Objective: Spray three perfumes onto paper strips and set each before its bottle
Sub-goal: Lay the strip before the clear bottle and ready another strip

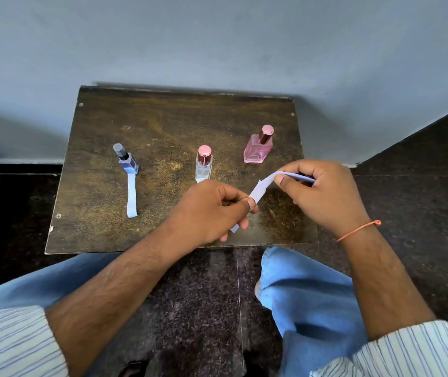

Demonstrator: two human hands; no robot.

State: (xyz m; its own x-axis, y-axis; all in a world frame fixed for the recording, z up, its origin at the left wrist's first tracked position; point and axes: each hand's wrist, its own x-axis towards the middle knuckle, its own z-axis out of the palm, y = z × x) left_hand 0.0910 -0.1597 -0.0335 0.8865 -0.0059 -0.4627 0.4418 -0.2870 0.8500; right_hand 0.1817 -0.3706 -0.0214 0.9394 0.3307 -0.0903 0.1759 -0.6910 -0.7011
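Three perfume bottles stand in a row on a dark wooden board: a blue bottle with a grey cap at the left, a clear bottle with a pink cap in the middle, a pink bottle at the right. One white paper strip lies in front of the blue bottle. My left hand and my right hand both pinch white paper strips above the board's front right part. Another bit of paper shows just below the clear bottle, mostly hidden by my left hand.
The board rests low on a dark speckled stone floor, against a pale blue wall. My knees in blue trousers sit close to the board's front edge. A red thread is tied on my right wrist.
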